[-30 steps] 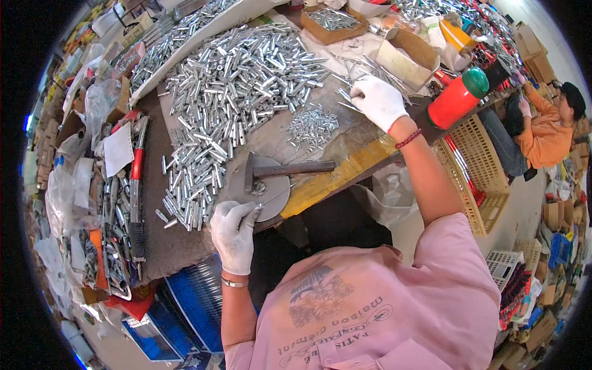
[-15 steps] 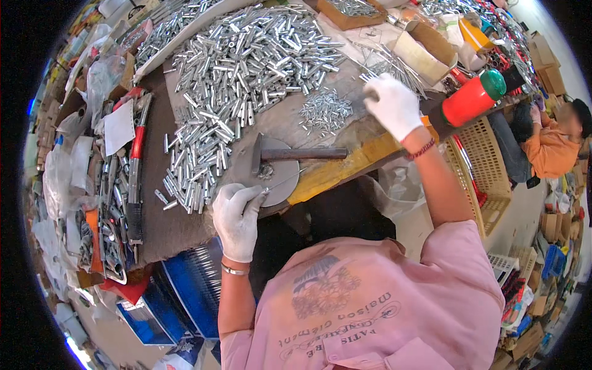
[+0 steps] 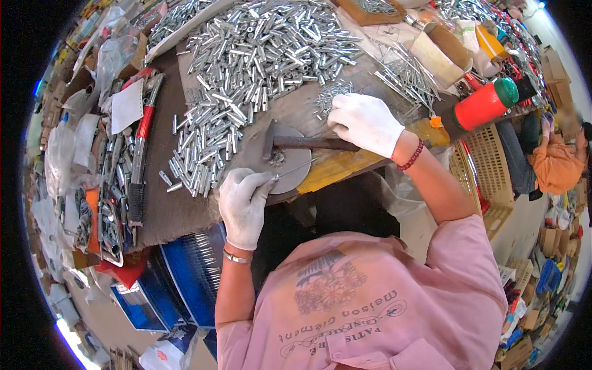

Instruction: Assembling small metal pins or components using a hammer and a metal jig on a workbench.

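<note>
My left hand [image 3: 242, 206], in a white glove, pinches a thin metal rod [image 3: 297, 169] at the bench's near edge. The rod slants up to the right over a round grey metal plate [image 3: 290, 180]. A hammer [image 3: 308, 142] lies across this plate, its head to the left. My right hand [image 3: 368, 123], gloved too, is above the hammer handle's end with fingers curled at a small heap of metal pins [image 3: 327, 98]. Whatever its fingertips hold is hidden. Behind is a large pile of silver metal tubes [image 3: 265, 55].
More thin rods [image 3: 410, 77] lie by an open carton [image 3: 441, 49] at the right. A red bottle with a green cap [image 3: 487, 103] lies at the bench's right edge. Tools [image 3: 142, 142] crowd the left. A yellow crate [image 3: 487, 166] stands below right, and a person [image 3: 555, 161] sits beyond it.
My right hand has moved left, from beside the thin rods to the small pins. My left hand still pinches its rod. The whole view has shifted slightly.
</note>
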Demonstrator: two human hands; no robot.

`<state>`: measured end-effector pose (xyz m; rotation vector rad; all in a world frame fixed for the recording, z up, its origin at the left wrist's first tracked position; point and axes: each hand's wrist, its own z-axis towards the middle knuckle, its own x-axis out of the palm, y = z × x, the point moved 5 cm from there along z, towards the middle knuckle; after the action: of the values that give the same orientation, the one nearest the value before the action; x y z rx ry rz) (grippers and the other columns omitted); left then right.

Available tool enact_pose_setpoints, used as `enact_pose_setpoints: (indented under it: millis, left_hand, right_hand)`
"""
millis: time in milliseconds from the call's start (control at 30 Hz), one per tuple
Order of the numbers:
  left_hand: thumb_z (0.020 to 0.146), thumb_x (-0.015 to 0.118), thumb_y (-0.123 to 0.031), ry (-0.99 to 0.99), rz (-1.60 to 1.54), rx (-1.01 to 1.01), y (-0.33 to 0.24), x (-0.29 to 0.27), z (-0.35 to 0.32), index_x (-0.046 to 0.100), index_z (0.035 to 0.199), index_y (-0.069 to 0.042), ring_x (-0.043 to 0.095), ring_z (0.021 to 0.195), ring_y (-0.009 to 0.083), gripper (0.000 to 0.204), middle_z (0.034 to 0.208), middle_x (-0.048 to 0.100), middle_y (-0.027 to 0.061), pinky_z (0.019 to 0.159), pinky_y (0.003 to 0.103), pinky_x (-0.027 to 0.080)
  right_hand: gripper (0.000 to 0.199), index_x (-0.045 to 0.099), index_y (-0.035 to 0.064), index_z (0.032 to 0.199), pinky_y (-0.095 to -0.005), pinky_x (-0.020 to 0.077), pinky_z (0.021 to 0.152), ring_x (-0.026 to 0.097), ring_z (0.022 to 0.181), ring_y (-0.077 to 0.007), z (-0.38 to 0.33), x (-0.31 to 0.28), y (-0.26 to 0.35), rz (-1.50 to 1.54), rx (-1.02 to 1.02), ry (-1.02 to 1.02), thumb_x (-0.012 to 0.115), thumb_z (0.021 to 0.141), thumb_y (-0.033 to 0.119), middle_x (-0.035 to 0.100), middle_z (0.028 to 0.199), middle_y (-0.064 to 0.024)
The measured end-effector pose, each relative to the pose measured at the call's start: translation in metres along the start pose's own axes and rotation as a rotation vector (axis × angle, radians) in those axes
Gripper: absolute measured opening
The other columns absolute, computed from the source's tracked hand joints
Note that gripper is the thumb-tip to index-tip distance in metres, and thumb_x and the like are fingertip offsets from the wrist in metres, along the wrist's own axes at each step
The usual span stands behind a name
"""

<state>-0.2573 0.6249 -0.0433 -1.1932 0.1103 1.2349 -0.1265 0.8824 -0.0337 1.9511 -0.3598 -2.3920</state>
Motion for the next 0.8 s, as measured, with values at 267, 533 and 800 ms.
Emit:
enact_pose_setpoints:
  millis: [267, 533, 800]
  left_hand:
    - [0.08, 0.086, -0.011, 0.008, -0.021, -0.021, 0.003, 0.001, -0.001, 0.078, 0.091, -0.011, 0.067, 0.086, 0.0309, 0.014, 0.088, 0.067, 0.0089, 0.075, 0.041, 0.052]
    - [0.079, 0.084, -0.01, 0.016, -0.031, -0.041, 0.007, 0.0, -0.003, 0.078, 0.091, -0.012, 0.068, 0.088, 0.0291, 0.014, 0.089, 0.067, 0.0066, 0.078, 0.04, 0.053]
    - [0.076, 0.085, -0.009, 0.009, -0.017, -0.069, 0.009, 0.002, -0.007, 0.078, 0.092, -0.012, 0.068, 0.089, 0.0294, 0.017, 0.091, 0.068, 0.0055, 0.078, 0.041, 0.053]
  right_hand:
    - [0.003, 0.073, 0.0103, 0.092, -0.0389, 0.0564, 0.082, 0.068, 0.094, -0.0294, 0.004, -0.012, 0.072, 0.359, -0.043, -0.192, 0.075, 0.089, 0.01, 0.067, 0.095, -0.0067]
    - [0.005, 0.071, 0.0084, 0.091, -0.0423, 0.0547, 0.082, 0.066, 0.092, -0.0318, 0.014, 0.021, 0.116, 0.444, -0.086, -0.217, 0.075, 0.088, 0.008, 0.064, 0.093, -0.0084]
    - [0.005, 0.071, 0.0108, 0.092, -0.043, 0.0541, 0.079, 0.065, 0.092, -0.0301, 0.018, 0.019, 0.125, 0.218, -0.117, -0.116, 0.074, 0.089, 0.013, 0.061, 0.094, -0.007]
